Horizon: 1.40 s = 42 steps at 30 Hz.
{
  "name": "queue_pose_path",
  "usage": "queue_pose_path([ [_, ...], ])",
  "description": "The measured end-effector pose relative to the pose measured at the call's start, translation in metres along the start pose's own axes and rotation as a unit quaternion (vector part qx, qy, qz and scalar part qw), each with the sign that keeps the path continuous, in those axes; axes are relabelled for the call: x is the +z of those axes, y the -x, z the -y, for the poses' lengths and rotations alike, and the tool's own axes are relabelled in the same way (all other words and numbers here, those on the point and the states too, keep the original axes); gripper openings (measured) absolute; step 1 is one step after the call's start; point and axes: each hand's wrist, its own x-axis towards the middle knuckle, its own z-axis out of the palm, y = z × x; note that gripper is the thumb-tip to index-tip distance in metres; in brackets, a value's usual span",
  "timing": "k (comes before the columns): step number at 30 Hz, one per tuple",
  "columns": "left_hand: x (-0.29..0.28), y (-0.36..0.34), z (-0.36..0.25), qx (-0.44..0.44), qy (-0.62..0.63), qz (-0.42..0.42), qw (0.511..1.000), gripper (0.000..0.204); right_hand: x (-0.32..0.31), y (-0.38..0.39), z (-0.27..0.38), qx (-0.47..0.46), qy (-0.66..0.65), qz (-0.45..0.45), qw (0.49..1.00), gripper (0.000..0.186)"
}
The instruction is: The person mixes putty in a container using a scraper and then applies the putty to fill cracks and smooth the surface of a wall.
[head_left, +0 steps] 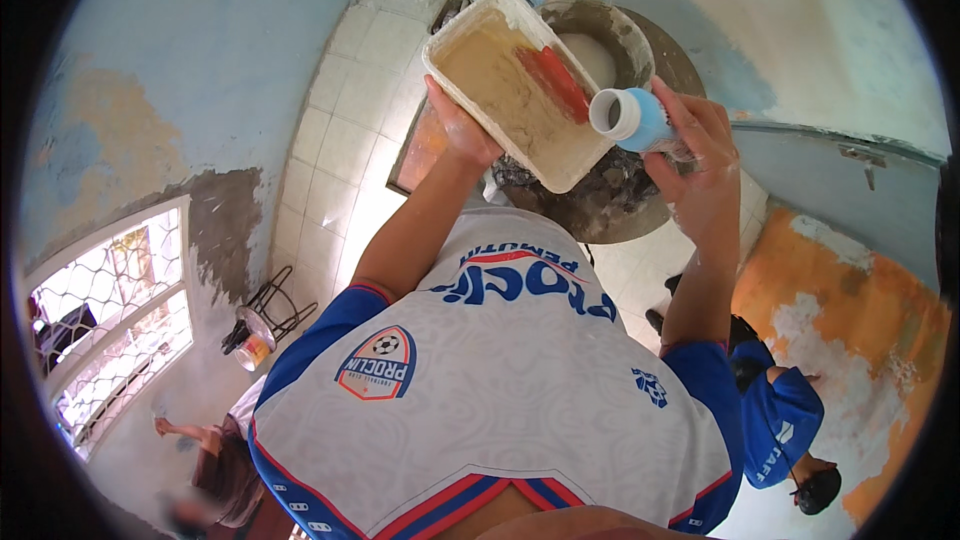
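Note:
My left hand (pixel 462 130) grips the near left side of a white rectangular tub (pixel 458 22), its rim smeared with plaster. Inside lies a beige, pasty mix (pixel 495 90). A red flat-bladed scraper (pixel 555 82) rests in the mix along the tub's right side. In my right hand (pixel 700 145) is a blue-and-white plastic bottle (pixel 652 120), with fingers wrapped round its body. The bottle is uncapped and tilted, its mouth pointing left over the tub's right rim. I see no liquid coming out of it.
Behind the tub, a plaster-stained bucket (pixel 632 35) stands on a dirty round table (pixel 630 215). A person in blue (pixel 780 420) is at the right; another person (pixel 235 460) is at the lower left near a barred window (pixel 120 325). A metal-framed stool (pixel 285 300) stands by the left wall.

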Motion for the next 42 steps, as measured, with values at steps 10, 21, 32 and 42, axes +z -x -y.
queue_pose_path([
  [10, 0.005, 0.003, -0.002, -0.047, 0.033, 0.033, 0.998, 0.109, -0.006, 0.008, 0.018, -0.053, 0.117, 0.022, 0.991, 0.082],
  [21, 0.011, 0.009, -0.001, -0.024, 0.031, 0.027, 0.999, 0.107, -0.009, 0.009, 0.026, -0.067, 0.119, 0.041, 0.990, 0.080],
  [32, 0.017, 0.023, -0.006, -0.031, 0.036, 0.012, 0.999, 0.107, -0.013, 0.012, 0.035, -0.053, 0.139, 0.048, 0.988, 0.078],
  [42, 0.003, 0.032, 0.000, -0.048, 0.074, 0.005, 0.996, 0.111, 0.002, 0.019, 0.019, 0.001, 0.030, 0.057, 0.998, 0.074],
])
